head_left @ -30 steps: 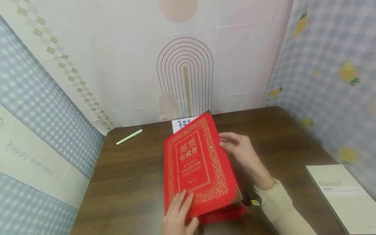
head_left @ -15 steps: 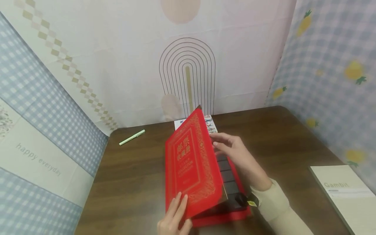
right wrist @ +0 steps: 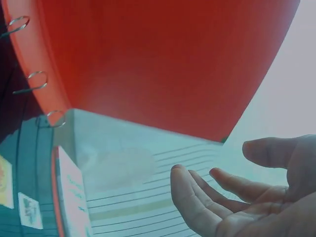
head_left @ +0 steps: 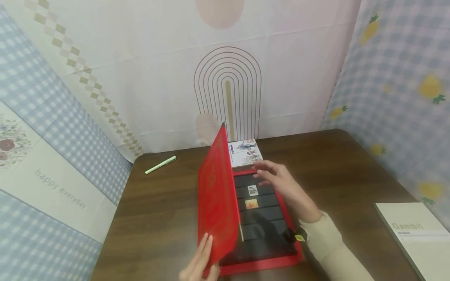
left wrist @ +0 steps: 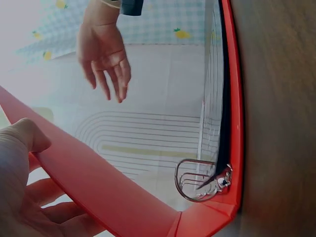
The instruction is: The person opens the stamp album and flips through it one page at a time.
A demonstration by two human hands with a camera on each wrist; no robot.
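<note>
stamp album (head_left: 246, 210) lies centre frame on the surface | red cover (head_left: 216, 195) upright, stiff, light; best taken at its free edge | left hand (head_left: 200, 265) grips cover's lower edge | right hand (head_left: 277, 181) relaxed, fingers apart, above pages

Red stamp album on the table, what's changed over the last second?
The red stamp album's front cover swung up from nearly closed to almost upright, held by the left hand. The right hand let go and hovers open over the now exposed dark stamp page. The green pen stayed put.

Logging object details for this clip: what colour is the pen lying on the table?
Pale green; the pen shows best in the head view, left of the red album.
</note>
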